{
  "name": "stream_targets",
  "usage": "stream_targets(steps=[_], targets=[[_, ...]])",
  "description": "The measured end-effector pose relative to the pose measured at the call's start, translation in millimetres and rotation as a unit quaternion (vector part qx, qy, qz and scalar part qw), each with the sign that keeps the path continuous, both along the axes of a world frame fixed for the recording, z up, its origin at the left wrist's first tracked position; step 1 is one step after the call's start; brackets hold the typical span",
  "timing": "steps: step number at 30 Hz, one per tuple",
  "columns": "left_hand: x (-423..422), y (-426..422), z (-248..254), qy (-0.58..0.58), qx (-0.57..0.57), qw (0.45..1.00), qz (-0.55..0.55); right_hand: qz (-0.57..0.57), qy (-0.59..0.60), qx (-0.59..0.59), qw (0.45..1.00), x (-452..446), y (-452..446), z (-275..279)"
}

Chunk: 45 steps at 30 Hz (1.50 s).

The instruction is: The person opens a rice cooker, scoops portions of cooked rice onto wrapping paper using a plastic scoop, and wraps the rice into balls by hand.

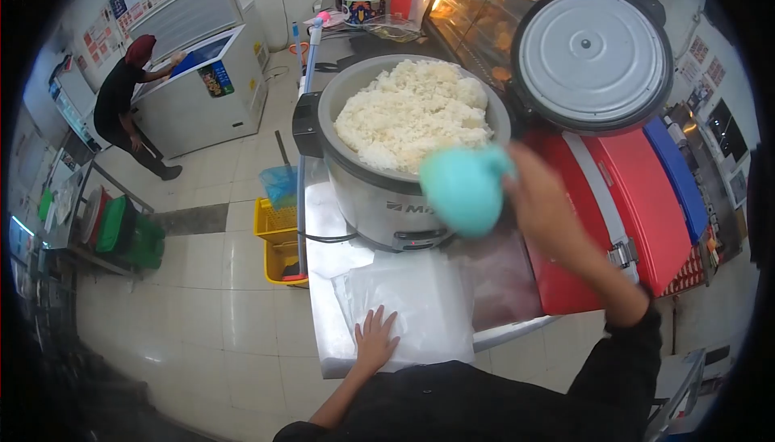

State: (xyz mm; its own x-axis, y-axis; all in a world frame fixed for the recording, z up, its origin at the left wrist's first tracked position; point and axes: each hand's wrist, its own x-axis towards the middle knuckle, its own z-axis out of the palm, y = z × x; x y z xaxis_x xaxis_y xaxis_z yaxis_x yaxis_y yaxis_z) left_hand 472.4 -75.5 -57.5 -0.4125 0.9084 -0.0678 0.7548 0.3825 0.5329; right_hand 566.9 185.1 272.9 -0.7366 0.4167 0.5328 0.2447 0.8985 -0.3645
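Blurred turquoise cup (462, 192), gripped by right hand (542, 193), partly hides cooker lettering (408, 207); left hand (376, 339) touches sheets (432, 305).

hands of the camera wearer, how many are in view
2: the left hand lies spread on the white sheets; the right hand, blurred, holds the turquoise cup by the rice cooker. Neither is hidden.

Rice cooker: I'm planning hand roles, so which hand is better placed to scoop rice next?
Probably the right hand: it holds the turquoise cup near the rice, while the left hand rests on white sheets.
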Motion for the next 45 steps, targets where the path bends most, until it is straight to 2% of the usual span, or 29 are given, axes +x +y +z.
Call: stream_targets(steps=[1,2,4,6,10,11,12,14,15,17,18,19,20,23,27,30,32,33,35,36,37,38,45], targets=[[-0.2,0.6,0.9,0.004,-0.006,1.0,0.0,-0.028,-0.026,-0.056,0.998,-16.6,9.8,28.9],[-4.7,4.5,-0.1,-0.018,-0.01,1.0,0.014,-0.066,-0.075,-0.051,0.994,-35.1,25.4,46.5],[-33.5,16.2,5.9,-0.029,-0.009,0.999,0.022,-0.103,-0.133,0.035,0.985,-70.1,80.7,40.6],[-69.4,33.7,25.0,-0.126,0.059,0.986,0.087,-0.103,-0.215,0.082,0.968,-97.3,143.8,14.2],[-179.8,88.4,109.1,-0.037,0.273,0.949,0.152,-0.146,-0.323,0.064,0.933,-141.9,193.7,-14.4],[-212.9,109.4,124.4,-0.104,0.36,0.913,0.16,-0.119,-0.336,0.076,0.931,-146.0,168.2,4.6],[-231.8,127.6,164.3,-0.126,0.43,0.882,0.145,-0.12,-0.344,0.076,0.928,-152.4,162.6,2.8],[-287.1,172.1,187.0,-0.131,0.517,0.839,0.106,-0.098,-0.356,0.096,0.924,-166.3,158.5,-4.3],[-312.5,197.9,190.1,-0.137,0.517,0.838,0.107,-0.1,-0.362,0.097,0.922,-186.1,159.6,-8.8],[-341.1,236.8,202.2,-0.208,0.438,0.866,0.123,-0.186,-0.357,-0.142,0.904,-211.5,157.3,-11.6],[-349.2,250.0,205.7,-0.245,0.399,0.874,0.132,-0.185,-0.363,-0.137,0.903,-221.8,163.1,-12.6],[-352.4,255.2,205.6,-0.28,0.355,0.881,0.138,-0.179,-0.377,-0.189,0.889,-231.3,169.0,-13.7],[-351.5,255.1,203.5,-0.283,0.353,0.881,0.141,-0.173,-0.389,-0.243,0.872,-239.6,173.4,-16.1],[-342.2,247.4,209.7,-0.35,0.343,0.862,0.128,-0.159,-0.38,-0.309,0.857,-267.1,174.1,-25.8],[-345.2,249.3,209.6,-0.309,0.332,0.885,0.108,-0.154,-0.385,-0.317,0.853,-251.3,157.1,-12.2],[-345.8,249.7,208.8,-0.317,0.327,0.883,0.114,-0.151,-0.387,-0.267,0.869,-228.9,139.6,-10.2],[-343.6,248.6,212.8,-0.327,0.324,0.88,0.118,-0.077,-0.313,-0.184,0.929,-215.1,130.2,-8.2],[-346.3,250.4,209.1,-0.317,0.328,0.882,0.12,-0.079,-0.311,-0.183,0.929,-212.9,136.6,-12.8],[-349.0,252.5,204.5,-0.305,0.332,0.885,0.119,0.083,-0.26,0.025,0.962,-212.2,156.2,-30.0],[-351.4,254.0,201.6,-0.3,0.332,0.886,0.123,0.08,-0.257,0.026,0.963,-212.7,143.5,-17.2],[-351.3,254.2,202.1,-0.295,0.331,0.887,0.127,0.012,-0.357,-0.087,0.93,-216.6,121.0,5.2],[-350.2,253.7,203.1,-0.295,0.332,0.888,0.124,-0.055,-0.447,-0.198,0.87,-218.2,107.2,17.9],[-350.5,254.7,203.8,-0.263,0.338,0.894,0.131,-0.043,-0.494,-0.273,0.824,-222.7,122.1,2.4]])
